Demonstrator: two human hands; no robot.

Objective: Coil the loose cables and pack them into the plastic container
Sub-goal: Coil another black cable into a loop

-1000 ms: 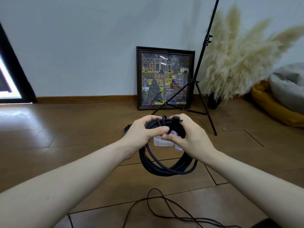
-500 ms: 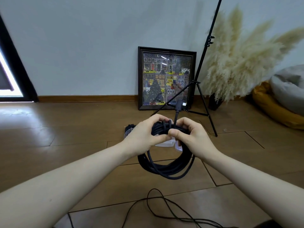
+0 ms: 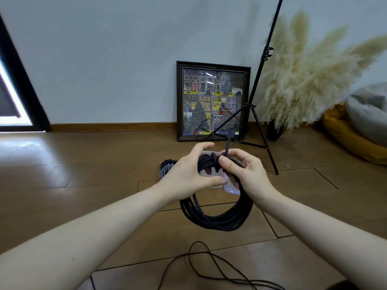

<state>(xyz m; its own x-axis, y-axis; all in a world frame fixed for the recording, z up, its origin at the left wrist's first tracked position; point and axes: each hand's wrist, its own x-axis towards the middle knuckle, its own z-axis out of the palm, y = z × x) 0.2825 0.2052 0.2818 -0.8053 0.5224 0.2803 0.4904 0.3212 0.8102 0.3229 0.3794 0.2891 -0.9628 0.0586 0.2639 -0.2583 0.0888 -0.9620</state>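
Both forearms reach forward; the left hand point(image 3: 188, 174) grips the top of the black coiled cable point(image 3: 217, 216), and the right hand point(image 3: 245, 174) pinches its wrapped end. The coil hangs above the plastic container point(image 3: 231, 190) on the wooden floor point(image 3: 83, 174). A thin loose cable point(image 3: 209, 266) lies nearer.

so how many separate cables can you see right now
3. A thick black coil held by the left hand and right hand; a thin loose cable on the floor in front; a coiled bundle behind the left hand. The hands may hide more.
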